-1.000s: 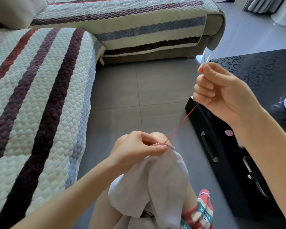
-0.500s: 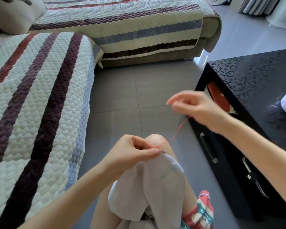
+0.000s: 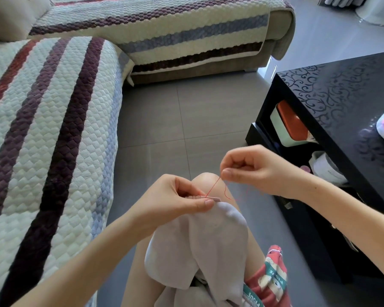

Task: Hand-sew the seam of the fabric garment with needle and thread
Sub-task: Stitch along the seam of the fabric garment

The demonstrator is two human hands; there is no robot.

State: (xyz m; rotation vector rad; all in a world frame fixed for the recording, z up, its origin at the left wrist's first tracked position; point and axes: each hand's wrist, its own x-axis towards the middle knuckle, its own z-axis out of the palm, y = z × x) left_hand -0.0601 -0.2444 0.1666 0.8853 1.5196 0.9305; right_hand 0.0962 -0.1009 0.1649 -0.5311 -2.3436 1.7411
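Observation:
A pale grey fabric garment lies draped over my knee. My left hand pinches its top edge at the seam, thumb and fingers curled on the cloth. A red thread runs from the seam up to my right hand, which pinches it between thumb and forefinger just above and to the right of the seam. A slack loop of the same thread hangs below that hand. The needle is too thin to make out.
A striped quilted sofa fills the left and back. A black patterned table stands at the right, with an orange-lidded box on its lower shelf. Grey tiled floor lies between them. Red patterned cloth lies by my leg.
My right hand has come down and left from high near the table to just above the seam. The thread went from taut to short and slack. My left hand kept its pinch.

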